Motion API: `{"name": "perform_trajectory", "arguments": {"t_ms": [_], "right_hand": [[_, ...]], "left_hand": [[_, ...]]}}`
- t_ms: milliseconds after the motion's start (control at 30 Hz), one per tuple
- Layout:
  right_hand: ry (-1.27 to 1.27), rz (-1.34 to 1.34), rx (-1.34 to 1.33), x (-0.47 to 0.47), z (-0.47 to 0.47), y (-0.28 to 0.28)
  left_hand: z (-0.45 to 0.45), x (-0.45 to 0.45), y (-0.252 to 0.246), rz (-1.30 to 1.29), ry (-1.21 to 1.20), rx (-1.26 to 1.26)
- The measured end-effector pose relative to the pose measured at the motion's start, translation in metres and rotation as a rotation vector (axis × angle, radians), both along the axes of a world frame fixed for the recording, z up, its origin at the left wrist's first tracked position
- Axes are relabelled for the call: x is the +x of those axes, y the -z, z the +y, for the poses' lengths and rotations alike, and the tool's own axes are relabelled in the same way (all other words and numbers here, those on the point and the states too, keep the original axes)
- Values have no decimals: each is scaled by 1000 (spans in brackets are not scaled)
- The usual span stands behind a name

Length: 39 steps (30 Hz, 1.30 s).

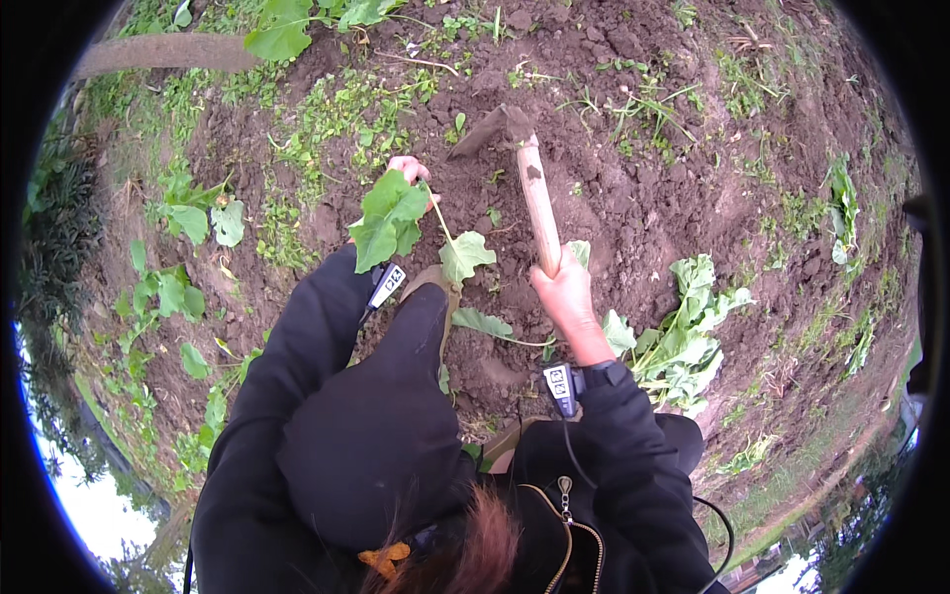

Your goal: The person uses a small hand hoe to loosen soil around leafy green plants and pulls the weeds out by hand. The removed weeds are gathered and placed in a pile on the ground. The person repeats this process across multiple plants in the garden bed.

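Observation:
My right hand is closed around the wooden handle of a hoe. The hoe's soil-covered metal blade rests on the loose brown soil ahead of me. My left hand is at the stem of a leafy green seedling and appears to grip it. One broad leaf covers most of that hand, so the root end cannot be seen. A second leaf of the seedling hangs over the toe of my boot.
A pile of wilted leafy seedlings lies right of my right forearm. A loose seedling lies between my legs. More leafy plants and low weeds grow to the left. A tree trunk stands at the upper left.

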State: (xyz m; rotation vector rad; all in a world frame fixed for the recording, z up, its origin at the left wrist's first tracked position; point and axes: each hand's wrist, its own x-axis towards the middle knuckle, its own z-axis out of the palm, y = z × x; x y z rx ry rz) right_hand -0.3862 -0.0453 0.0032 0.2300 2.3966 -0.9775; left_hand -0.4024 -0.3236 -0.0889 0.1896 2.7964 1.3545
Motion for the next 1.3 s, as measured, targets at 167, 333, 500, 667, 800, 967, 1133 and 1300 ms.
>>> {"name": "perform_trajectory", "arguments": {"t_ms": [167, 333, 500, 667, 800, 967, 1133, 1300], "right_hand": [[92, 71, -92, 29, 41, -17], [-30, -75, 90, 37, 40, -35], [-109, -118, 121, 24, 21, -26], [-245, -180, 282, 20, 10, -24], [-209, -118, 227, 17, 10, -27], [-167, 75, 126, 25, 36, -39], [-115, -4, 18, 41, 40, -35], [-100, -68, -30, 40, 23, -25]], "left_hand": [[-2, 2, 21, -122, -8, -2], [0, -3, 35, -215, -117, 366], [-2, -5, 38, -170, -161, 218], [-9, -9, 61, -243, -137, 232], [-10, -16, 57, -583, -314, 1137], [-4, -5, 12, -148, -124, 59], [11, 40, -16, -168, -271, -342], [17, 38, -4, -333, -160, -420]]}}
